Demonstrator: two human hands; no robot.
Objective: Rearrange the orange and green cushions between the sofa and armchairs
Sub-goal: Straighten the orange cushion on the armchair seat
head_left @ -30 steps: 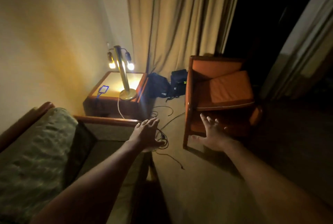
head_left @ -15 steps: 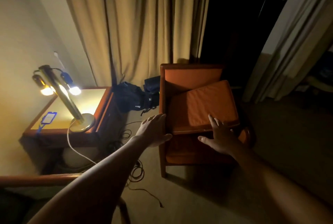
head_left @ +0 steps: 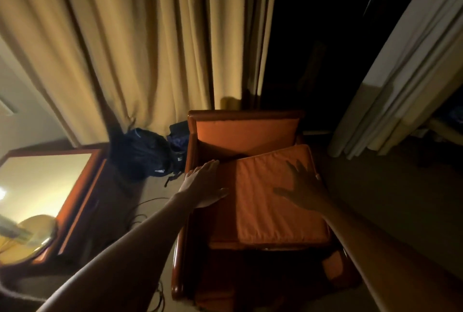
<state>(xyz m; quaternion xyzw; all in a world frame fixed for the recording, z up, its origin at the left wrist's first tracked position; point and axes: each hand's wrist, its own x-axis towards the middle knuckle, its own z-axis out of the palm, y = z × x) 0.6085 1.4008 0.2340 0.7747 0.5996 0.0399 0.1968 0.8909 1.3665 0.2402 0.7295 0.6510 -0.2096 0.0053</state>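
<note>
An orange seat cushion (head_left: 260,199) lies loose and slightly askew across the arms of a wooden armchair (head_left: 190,141) with an orange back. My left hand (head_left: 203,183) is spread flat at the cushion's left edge, fingers straight. My right hand (head_left: 304,186) lies flat and splayed on the cushion's right side, in shadow. Neither hand curls round the cushion. No green cushion shows in this view.
A wooden side table (head_left: 82,186) with a lamp base (head_left: 30,234) stands at the left. Dark bags (head_left: 142,153) sit on the floor against the tan curtains (head_left: 140,43). Cables (head_left: 140,214) trail over the carpet beside the armchair. A pale curtain (head_left: 406,81) hangs at right.
The view has swung from the green sofa to the armchair and come closer. Both hands have travelled forward and now rest over the orange cushion.
</note>
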